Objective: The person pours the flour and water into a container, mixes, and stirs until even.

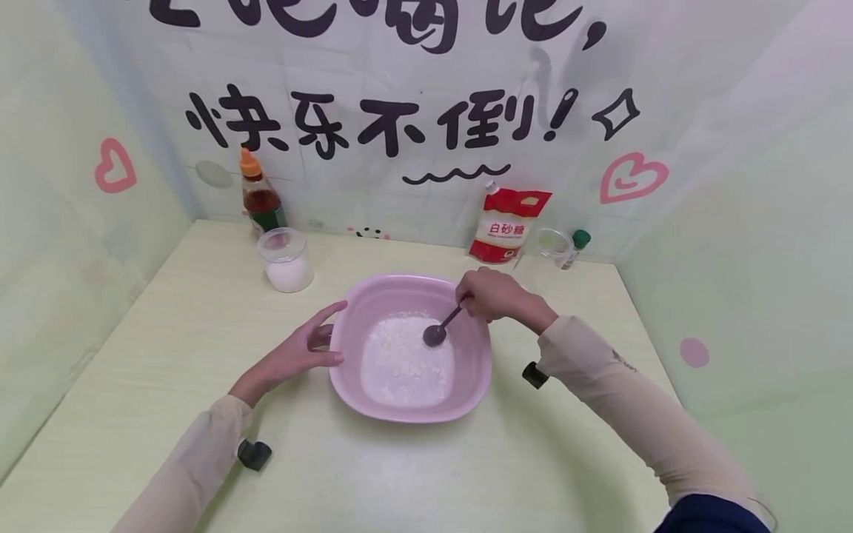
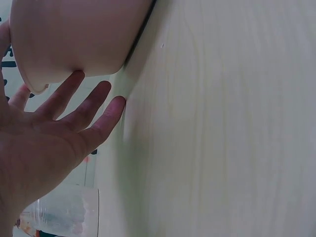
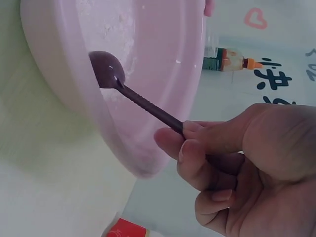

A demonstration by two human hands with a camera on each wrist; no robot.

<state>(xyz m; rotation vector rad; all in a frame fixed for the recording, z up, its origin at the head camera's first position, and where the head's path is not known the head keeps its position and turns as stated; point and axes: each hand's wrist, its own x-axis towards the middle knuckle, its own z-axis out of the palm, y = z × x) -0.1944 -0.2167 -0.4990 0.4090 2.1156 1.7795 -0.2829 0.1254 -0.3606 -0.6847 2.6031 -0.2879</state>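
The left hand [image 1: 293,352], fingers spread wide, touched the pink basin [image 1: 395,416] at nine o'clock. The right hand [image 1: 489,292], at two o'clock, pinched a dark spoon [image 1: 435,336], its scoop inside beside white powder [image 1: 403,370]. A sugar pouch [image 1: 504,226] stood toward one o'clock.

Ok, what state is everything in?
Pink square plastic basin: upright, holding white powder.
Dark plastic spoon: held by right fingers.
Clear round jar: upright, part full.
Orange-topped tapered bottle: upright, capped.
Red plastic pouch: upright, capped.
Clear round cup: contents unclear.
Small green-topped bottle: capped.
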